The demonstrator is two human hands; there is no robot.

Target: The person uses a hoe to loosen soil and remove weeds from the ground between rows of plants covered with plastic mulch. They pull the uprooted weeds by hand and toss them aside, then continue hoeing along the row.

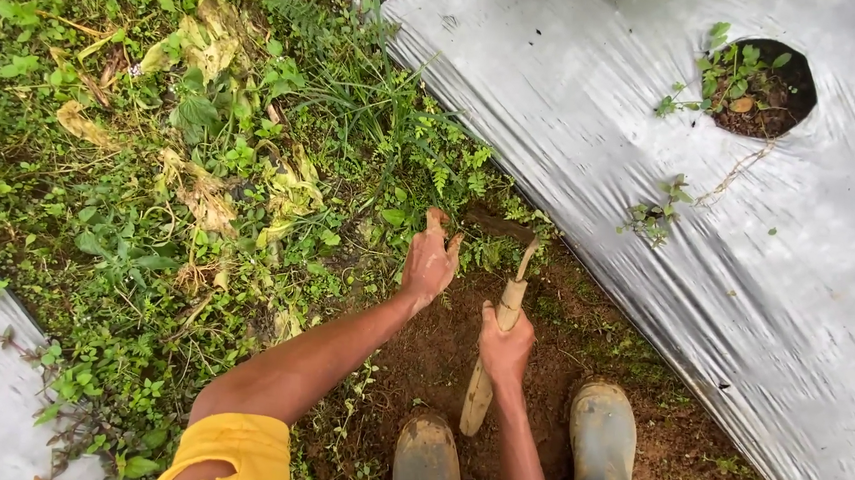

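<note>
Right hand (505, 348), fingers clamped round smooth wooden hoe handle (492, 360); left hand (430, 258), fingers apart, over leafy weeds (253, 158).

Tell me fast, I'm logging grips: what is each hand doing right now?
Left hand: open, fingers in the weeds, gripping nothing.
Right hand: closed around the wooden handle of the small hoe.

small hoe (502, 315) — pale wooden handle, dark curved blade, tilted, blade tip in weeds at bare soil edge.
</note>
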